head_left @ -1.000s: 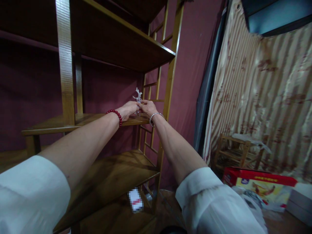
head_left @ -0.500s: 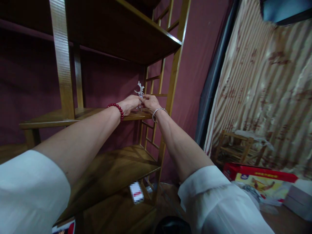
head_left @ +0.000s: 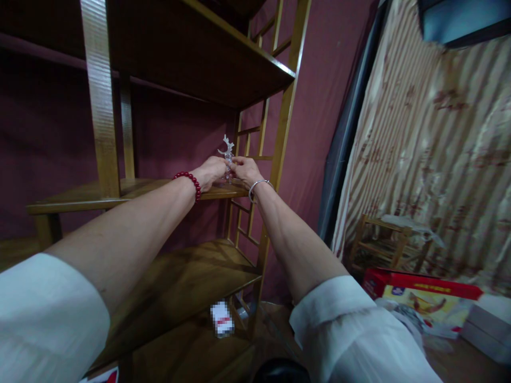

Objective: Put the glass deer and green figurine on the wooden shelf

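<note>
Figurine: the clear figurine with a pale, branching top (head_left: 228,147) is upright between your hands, at the right-hand end of the middle shelf (head_left: 74,197), with its base at the board
Left hand: your left hand (head_left: 214,171) reaches in from the left, palm side mostly turned away, its fingers closed against the figurine's clear lower part
Right hand: your right hand (head_left: 246,171) comes in from the other side, thumb and fingers drawn together on the same clear part; the fingertips of both hands meet around it and partly hide it
Wrists: you wear a red bead bracelet (head_left: 196,186) on the left and a silver bangle (head_left: 251,190) on the right
Shelving: the wooden shelving unit (head_left: 282,138) has a latticed side panel just beyond your right hand and stands against a dull red wall (head_left: 305,117)
Below: a white packet with a red band (head_left: 222,320), blurred by pixels, lies on a low board beneath your hands
Right side: a striped curtain (head_left: 403,127) hangs behind a small wooden stand (head_left: 395,250) with clear plastic on top
Floor: a red and yellow box (head_left: 435,303) sits in front of the stand, with a grey box (head_left: 485,332) beside it
</note>
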`<state>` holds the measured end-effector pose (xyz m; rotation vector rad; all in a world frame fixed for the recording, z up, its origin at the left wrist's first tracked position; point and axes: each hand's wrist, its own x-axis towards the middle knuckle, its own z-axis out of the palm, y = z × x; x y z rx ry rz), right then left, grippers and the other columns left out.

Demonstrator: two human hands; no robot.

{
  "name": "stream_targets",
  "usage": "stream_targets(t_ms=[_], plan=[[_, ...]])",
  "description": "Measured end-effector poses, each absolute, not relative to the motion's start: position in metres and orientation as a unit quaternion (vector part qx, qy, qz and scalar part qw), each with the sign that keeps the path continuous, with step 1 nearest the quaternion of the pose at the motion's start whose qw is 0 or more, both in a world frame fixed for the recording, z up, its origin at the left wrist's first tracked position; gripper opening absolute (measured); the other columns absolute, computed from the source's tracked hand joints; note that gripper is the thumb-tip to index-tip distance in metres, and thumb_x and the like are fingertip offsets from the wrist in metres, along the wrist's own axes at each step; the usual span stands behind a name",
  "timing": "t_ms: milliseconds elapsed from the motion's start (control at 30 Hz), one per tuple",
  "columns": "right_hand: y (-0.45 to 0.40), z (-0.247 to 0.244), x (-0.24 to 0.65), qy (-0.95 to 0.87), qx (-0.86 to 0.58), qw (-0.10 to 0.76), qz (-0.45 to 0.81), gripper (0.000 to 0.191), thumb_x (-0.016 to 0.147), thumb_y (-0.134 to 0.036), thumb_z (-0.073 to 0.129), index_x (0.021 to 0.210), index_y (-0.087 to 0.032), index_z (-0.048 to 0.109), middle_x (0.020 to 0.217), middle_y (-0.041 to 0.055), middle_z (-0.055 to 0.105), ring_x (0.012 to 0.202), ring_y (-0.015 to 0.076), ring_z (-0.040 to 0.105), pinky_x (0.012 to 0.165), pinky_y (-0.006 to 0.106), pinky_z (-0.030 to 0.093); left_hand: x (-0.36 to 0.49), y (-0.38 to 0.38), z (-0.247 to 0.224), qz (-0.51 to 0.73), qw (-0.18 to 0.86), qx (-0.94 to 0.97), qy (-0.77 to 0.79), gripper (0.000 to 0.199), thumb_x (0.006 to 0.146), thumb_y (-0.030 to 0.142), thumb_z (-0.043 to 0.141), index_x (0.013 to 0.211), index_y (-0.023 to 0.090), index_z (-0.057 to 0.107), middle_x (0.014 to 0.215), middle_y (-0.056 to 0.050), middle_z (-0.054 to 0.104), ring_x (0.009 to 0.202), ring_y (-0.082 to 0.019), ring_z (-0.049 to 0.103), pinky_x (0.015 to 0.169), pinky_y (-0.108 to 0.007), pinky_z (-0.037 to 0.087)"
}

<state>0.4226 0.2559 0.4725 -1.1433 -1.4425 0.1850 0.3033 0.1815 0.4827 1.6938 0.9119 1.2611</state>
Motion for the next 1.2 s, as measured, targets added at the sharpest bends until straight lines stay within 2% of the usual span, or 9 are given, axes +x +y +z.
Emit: stream_targets(t_ms=[500,767,967,1200], plan=[[0.256,0.472,0.427,-0.636,-0.503,0.584,0.033,0.030,0.070,-0.033,0.064,0.097,-0.020,0.065,0.078,-0.0001,0.067,0.066,0.0117,0.062,0.067,0.023,0.049,0.303,0.178,0.483,0.518,0.413,0.654,0.366,0.013,0.072,0.003,0.050,0.073,0.012,0.060,0.058,0.000,0.055,0.053,-0.007,0.052,0.062,-0.023,0.046],[0.238,0.472,0.423,-0.630,-0.518,0.578,0.004,0.030,0.071,-0.032,0.060,0.099,-0.021,0.064,0.084,0.0010,0.067,0.076,0.0139,0.062,0.073,0.025,0.048,0.303,0.179,0.483,0.527,0.404,0.656,0.359,0.012,0.069,0.002,0.052,0.070,0.012,0.058,0.054,0.001,0.055,0.048,-0.007,0.051,0.056,-0.021,0.045],[0.220,0.473,0.418,-0.618,-0.541,0.570,-0.006,0.030,0.072,-0.030,0.055,0.099,-0.022,0.064,0.085,0.0015,0.067,0.072,0.0135,0.061,0.068,0.023,0.048,0.300,0.180,0.482,0.535,0.395,0.658,0.353,0.015,0.068,0.001,0.051,0.074,0.012,0.059,0.055,0.000,0.057,0.045,-0.007,0.051,0.055,-0.022,0.046],[0.214,0.474,0.418,-0.623,-0.546,0.559,-0.010,0.029,0.072,-0.034,0.051,0.095,-0.023,0.065,0.083,0.0006,0.067,0.077,0.0140,0.061,0.070,0.023,0.046,0.300,0.186,0.482,0.544,0.396,0.655,0.344,0.014,0.066,0.001,0.053,0.074,0.012,0.058,0.057,0.000,0.058,0.047,-0.008,0.053,0.055,-0.022,0.047]])
